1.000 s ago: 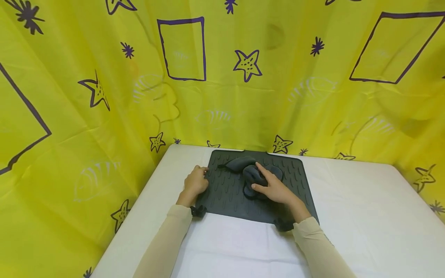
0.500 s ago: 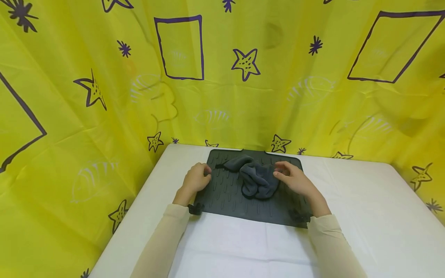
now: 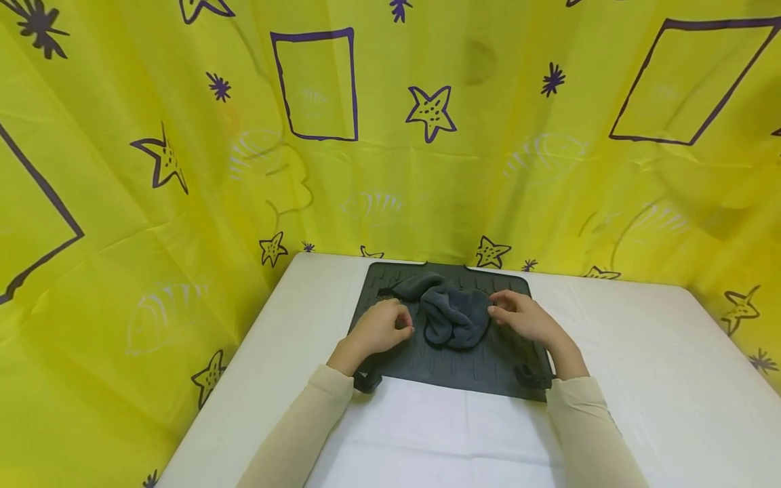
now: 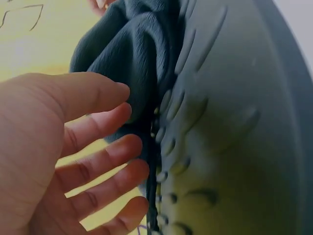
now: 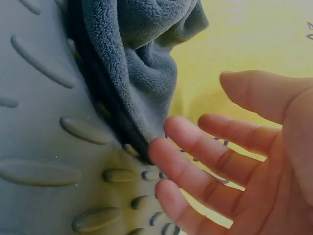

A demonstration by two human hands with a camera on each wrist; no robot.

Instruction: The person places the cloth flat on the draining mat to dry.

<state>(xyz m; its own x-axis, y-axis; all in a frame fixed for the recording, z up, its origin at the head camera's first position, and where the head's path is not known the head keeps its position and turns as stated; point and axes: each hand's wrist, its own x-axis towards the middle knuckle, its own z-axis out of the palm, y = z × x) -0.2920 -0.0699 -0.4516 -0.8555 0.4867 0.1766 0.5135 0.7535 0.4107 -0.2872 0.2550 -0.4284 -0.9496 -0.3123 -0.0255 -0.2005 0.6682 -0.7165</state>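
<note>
A dark grey-blue fleecy cloth (image 3: 457,315) with black edging lies crumpled on a dark ridged mat (image 3: 427,366). Left of the cloth, my left hand (image 3: 379,327) hovers over the mat with its fingers loosely bent and nothing held. The left wrist view has the left thumb and fingers (image 4: 124,147) apart, overlapping the folds of the cloth (image 4: 137,63). On the opposite side, my right hand (image 3: 521,315) has its fingertips right at the cloth's right edge. Its thumb stands well away from the fingers (image 5: 181,132) in the right wrist view, and it grips nothing.
The mat lies on a white-covered table (image 3: 628,352), near its far edge. Behind and to the left hangs a yellow curtain (image 3: 390,169) with star and fish drawings. Black wrist-worn devices (image 3: 368,381) sit below both wrists.
My right hand has let go of the cloth's top and moved to its right side; the cloth has spread out somewhat. My left hand has moved right from the mat's left edge toward the cloth.
</note>
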